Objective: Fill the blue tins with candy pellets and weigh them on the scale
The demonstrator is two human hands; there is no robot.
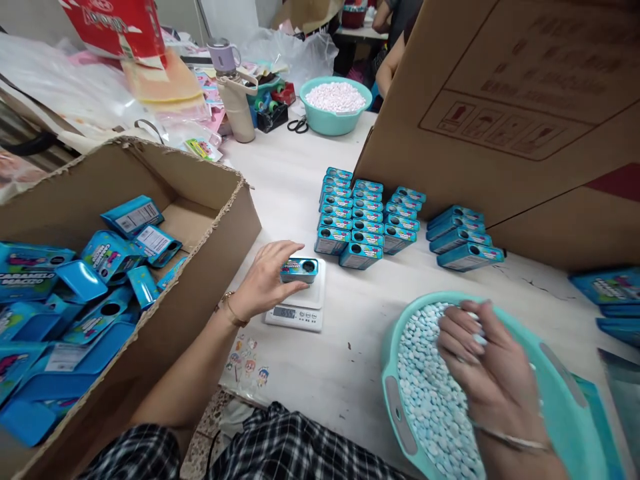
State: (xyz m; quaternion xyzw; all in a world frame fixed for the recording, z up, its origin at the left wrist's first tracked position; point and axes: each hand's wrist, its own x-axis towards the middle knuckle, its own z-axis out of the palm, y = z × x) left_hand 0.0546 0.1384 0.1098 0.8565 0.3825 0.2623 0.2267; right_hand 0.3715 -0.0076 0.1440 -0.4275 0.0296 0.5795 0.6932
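Noted white table (360, 327), with big cardboard carton (540, 87) along its right rear. Recorded open carton (220, 253) at left, heaped with loose tins (40, 270). Logged green tub (570, 433) at right front, well filled with pale blue candies (430, 380). Saw lined-up tins (367, 223) upright in rows between the cartons. Found white scale (293, 323) just right of the open carton.

Observed right hand (493, 363) above the tub, blurred, fingers curled together round candies; could not tell how many. Observed left hand (265, 277) at the scale, clamped on a blue tin (295, 268), thumb along the near face, fingers at the far one; could not read pressure.

Located the tin upright on the scale plate. Judged light, thin-walled and stiff, from sheen probably metal; expected slipping on glossy paint and denting under hard squeeze. Rated the two broad faces best for holding, clear of the round dark spot on top. Estimated candies smooth, hard, prone to roll; favoured a cupped palm.
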